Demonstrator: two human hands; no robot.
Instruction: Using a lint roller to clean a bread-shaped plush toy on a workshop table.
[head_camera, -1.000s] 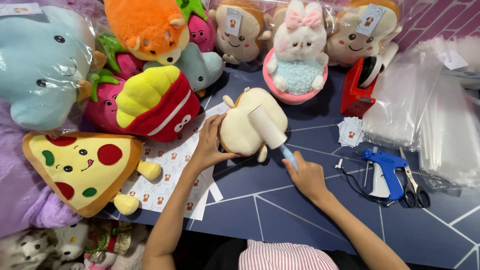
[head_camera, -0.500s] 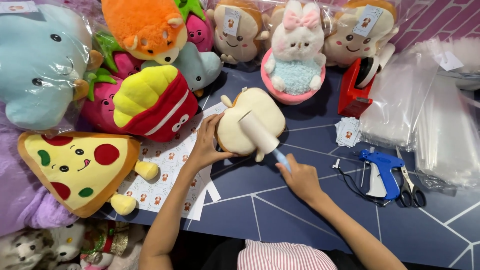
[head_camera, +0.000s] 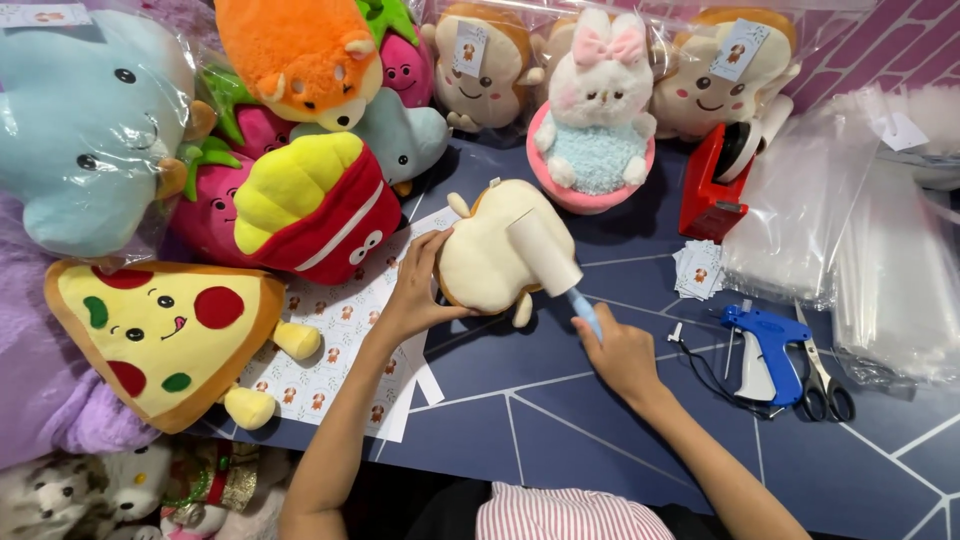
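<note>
Near the middle of the frame the left hand (head_camera: 418, 285) lies half open against the left edge of a cream toast-shaped plush (head_camera: 487, 258), fingers spread and curled over its side to steady it on the dark blue table (head_camera: 560, 430). The right hand (head_camera: 620, 352), a little lower and to the right, is closed around the blue handle of a lint roller (head_camera: 548, 258), whose white roll rests on the plush's upper right face. Under the left wrist lies a sheet of small stickers (head_camera: 340, 350). Left of it sit a pizza-slice plush (head_camera: 165, 335) and a red fries plush (head_camera: 315, 205), crowding close to the left arm. Above the work stands a white bunny plush (head_camera: 598, 110) in a pink cup. At the right are a red tape dispenser (head_camera: 718, 185), a blue tagging gun (head_camera: 765, 350), scissors (head_camera: 822, 385) and stacked clear bags (head_camera: 850, 230), all apart from the right hand.
</note>
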